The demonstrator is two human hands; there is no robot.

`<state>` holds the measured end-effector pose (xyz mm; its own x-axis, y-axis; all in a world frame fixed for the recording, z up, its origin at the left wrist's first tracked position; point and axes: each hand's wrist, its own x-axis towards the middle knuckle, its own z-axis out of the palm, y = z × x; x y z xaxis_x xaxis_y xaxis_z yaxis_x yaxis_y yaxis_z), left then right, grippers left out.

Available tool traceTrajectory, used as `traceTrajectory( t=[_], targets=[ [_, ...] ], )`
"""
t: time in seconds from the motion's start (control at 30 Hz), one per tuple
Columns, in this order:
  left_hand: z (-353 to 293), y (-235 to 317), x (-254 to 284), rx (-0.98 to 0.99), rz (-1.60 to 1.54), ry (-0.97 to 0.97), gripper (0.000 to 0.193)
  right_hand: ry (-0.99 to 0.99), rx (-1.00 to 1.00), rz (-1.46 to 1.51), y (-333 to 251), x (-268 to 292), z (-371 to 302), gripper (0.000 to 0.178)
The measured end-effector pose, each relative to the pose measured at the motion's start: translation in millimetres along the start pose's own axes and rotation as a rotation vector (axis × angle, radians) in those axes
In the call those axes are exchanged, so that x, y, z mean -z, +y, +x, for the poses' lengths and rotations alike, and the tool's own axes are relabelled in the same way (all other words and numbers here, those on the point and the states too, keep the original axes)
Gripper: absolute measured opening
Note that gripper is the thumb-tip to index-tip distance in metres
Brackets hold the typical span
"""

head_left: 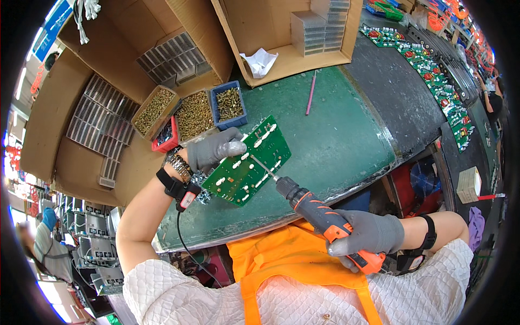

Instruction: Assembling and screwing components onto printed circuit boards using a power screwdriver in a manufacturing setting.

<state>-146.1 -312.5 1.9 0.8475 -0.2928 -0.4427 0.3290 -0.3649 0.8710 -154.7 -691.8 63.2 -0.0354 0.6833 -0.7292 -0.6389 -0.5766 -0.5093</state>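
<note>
My left hand (218, 149), in a grey glove, grips a green circuit board (252, 172) by its left edge, thumb on the face turned to me. White solder-like patches dot that face, and the board is held tilted over the green tabletop. In my right hand (365, 234), also gloved, is an orange and black power screwdriver (317, 211). Its thin bit points up and left and overlaps the board's middle; whether the tip touches it I cannot tell. Beneath my left wrist a bunch of silvery small parts (201, 187) shows, partly hidden by the board.
Beyond my left hand stand bins of brass-coloured screws (195, 115), a blue bin (244, 118) and a red bin (166, 142). Cardboard boxes (230, 32) with metal heat sinks line the far side and left. A pink stick (311, 95) lies on the green bench (346, 130). Populated circuit boards (433, 78) line the right.
</note>
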Motion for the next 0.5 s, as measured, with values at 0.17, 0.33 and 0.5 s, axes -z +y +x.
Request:
traceTrajectory(
  t=[0.17, 0.33, 0.5],
  targets=[
    [2, -7, 3, -0.011, 0.028, 0.005, 0.065, -0.008, 0.02, 0.01, 4, -2, 3, 0.039],
    [7, -17, 4, 0.006, 0.038, 0.039, 0.066, -0.035, 0.058, 0.088, 12, -5, 5, 0.037],
    [6, -10, 5, 0.029, 0.129, 0.042, 0.07, -0.05, 0.077, 0.039, 20, -4, -3, 0.04]
  ],
)
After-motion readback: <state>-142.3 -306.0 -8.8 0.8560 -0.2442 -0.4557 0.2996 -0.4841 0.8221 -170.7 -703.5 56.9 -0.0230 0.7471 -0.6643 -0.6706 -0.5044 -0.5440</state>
